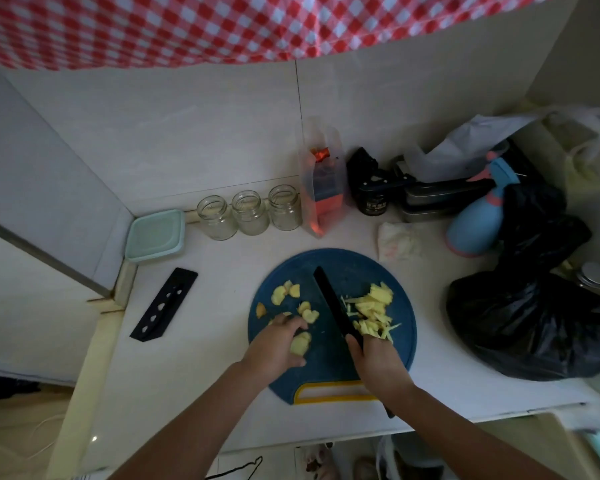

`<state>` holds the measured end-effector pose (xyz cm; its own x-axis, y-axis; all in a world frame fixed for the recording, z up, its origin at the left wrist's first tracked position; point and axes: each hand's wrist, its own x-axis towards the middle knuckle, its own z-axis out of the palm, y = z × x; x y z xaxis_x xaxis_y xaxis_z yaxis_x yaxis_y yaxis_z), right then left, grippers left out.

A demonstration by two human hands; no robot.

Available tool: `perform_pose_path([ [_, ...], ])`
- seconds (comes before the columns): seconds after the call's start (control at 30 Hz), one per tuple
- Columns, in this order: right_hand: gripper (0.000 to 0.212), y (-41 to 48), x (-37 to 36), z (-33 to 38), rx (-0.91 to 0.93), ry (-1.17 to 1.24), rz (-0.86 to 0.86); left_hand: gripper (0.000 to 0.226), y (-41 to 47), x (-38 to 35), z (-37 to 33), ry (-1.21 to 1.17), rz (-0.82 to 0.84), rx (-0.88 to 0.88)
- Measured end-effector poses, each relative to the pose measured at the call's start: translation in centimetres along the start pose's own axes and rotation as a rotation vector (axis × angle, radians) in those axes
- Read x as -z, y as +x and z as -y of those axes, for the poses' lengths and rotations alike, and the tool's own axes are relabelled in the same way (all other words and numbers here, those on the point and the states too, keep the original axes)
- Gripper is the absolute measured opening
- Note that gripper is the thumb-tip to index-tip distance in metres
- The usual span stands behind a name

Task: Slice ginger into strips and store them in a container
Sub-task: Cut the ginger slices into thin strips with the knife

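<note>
Board: one round blue cutting board [343, 271] with a yellow grip, right in front of me on the white desk [222, 299].
Ginger, uncut: I count at least six pale ginger slices [281, 294] scattered on the board's left half. More may sit under my fingers, I can't tell.
Ginger, cut: one loose heap of ginger strips [374, 306] on the board's right half, right up against the blade.
Knife: one black knife [329, 303], tip pointing away from me, lying between the slices and the strips. Whether the edge meets the board, I can't tell.
Right hand: my right hand [378, 362] is clenched round the knife's handle, forefinger stretched onto the back of the blade.
Left hand: my left hand [278, 344] is curled down over the slices, fingers and thumb pinching the nearest one against the board.
Jars: three open-mouthed glass jars [250, 213] in a row at the wall behind the board.
Container: one pale green lidded container [155, 235] in the far left corner, just left of the jars and well apart from the ginger.
Sheath: one black knife sheath [165, 304] flat on the desk, left of the board.
Right side: one blue spray bottle [478, 220], one crumpled cloth [400, 242] just beyond the board, and black plastic bags [520, 313], two as far as I can tell.
</note>
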<state>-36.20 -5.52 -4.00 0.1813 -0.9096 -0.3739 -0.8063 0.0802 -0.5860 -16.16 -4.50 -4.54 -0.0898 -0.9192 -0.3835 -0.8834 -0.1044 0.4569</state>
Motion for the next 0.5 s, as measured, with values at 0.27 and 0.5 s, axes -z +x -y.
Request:
perform_pose_path([
  [0.27,0.034,0.0,-0.1,0.1,-0.011,0.003,0.02,0.05,-0.1,-0.2,-0.4,0.056,-0.035,-0.049],
  [0.5,0.032,-0.2,-0.1,0.1,-0.017,0.009,0.034,0.046,-0.4,1.2,-0.3,-0.024,-0.237,0.058],
])
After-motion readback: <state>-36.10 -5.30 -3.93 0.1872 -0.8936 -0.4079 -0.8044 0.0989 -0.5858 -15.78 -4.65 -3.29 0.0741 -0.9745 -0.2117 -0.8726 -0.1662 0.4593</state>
